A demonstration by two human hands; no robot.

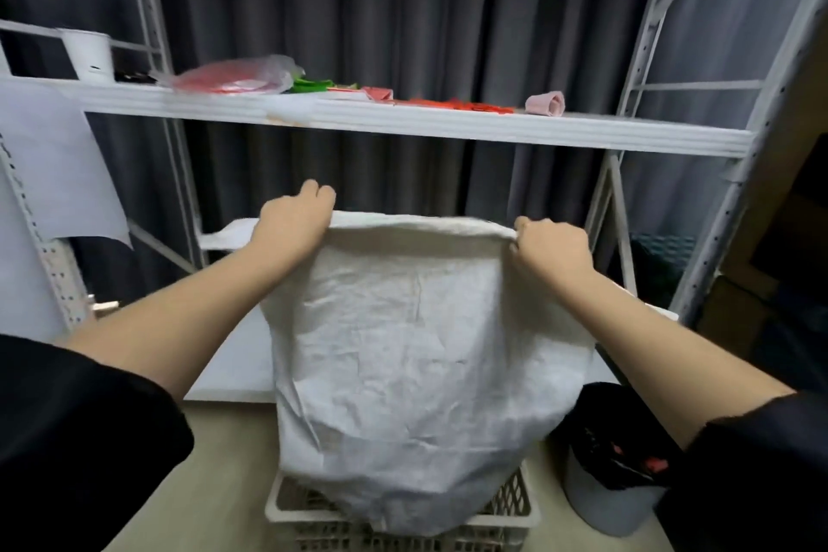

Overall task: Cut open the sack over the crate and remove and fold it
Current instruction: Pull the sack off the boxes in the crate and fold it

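Note:
A white woven sack (pixel 416 372) hangs upright in the middle of the head view, its lower end still inside a white plastic lattice crate (pixel 515 511) on the floor. My left hand (pixel 293 222) grips the sack's top edge at the left corner. My right hand (pixel 553 247) pinches the same edge at the right corner. The sack is stretched flat between both hands, above the crate. Its far side and the crate's inside are hidden.
A white metal shelf (pixel 403 121) runs across just behind and above the sack, carrying red and green plastic bags, pink rolls and a white cylinder (pixel 89 56). A bin with a black liner (pixel 614 462) stands right of the crate. Grey curtains hang behind.

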